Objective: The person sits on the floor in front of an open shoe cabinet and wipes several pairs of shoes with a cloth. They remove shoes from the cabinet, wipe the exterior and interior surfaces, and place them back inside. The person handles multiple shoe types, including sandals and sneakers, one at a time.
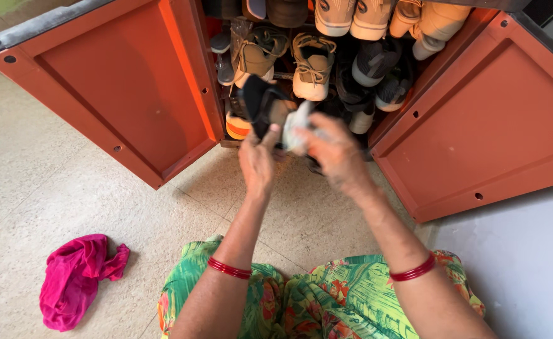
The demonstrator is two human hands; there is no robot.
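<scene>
My left hand (pixel 257 162) grips a black shoe (pixel 260 103) in front of the open orange cabinet (pixel 125 81). My right hand (pixel 336 150) holds a whitish cloth (pixel 296 125) pressed against the side of that shoe. Both hands are raised just before the lower shelf. Red bangles circle both wrists. Behind the shoe, shelves carry tan lace-up boots (pixel 313 63), dark sneakers (pixel 377 69) and pale shoes (pixel 352 16) on top. Part of the black shoe is hidden by my fingers.
Two orange cabinet doors stand wide open, the left one and the right door (pixel 490 119). A crumpled pink cloth (pixel 78 279) lies on the speckled floor at lower left. A grey wall (pixel 527 257) is at right. My green flowered garment (pixel 326 301) fills the bottom.
</scene>
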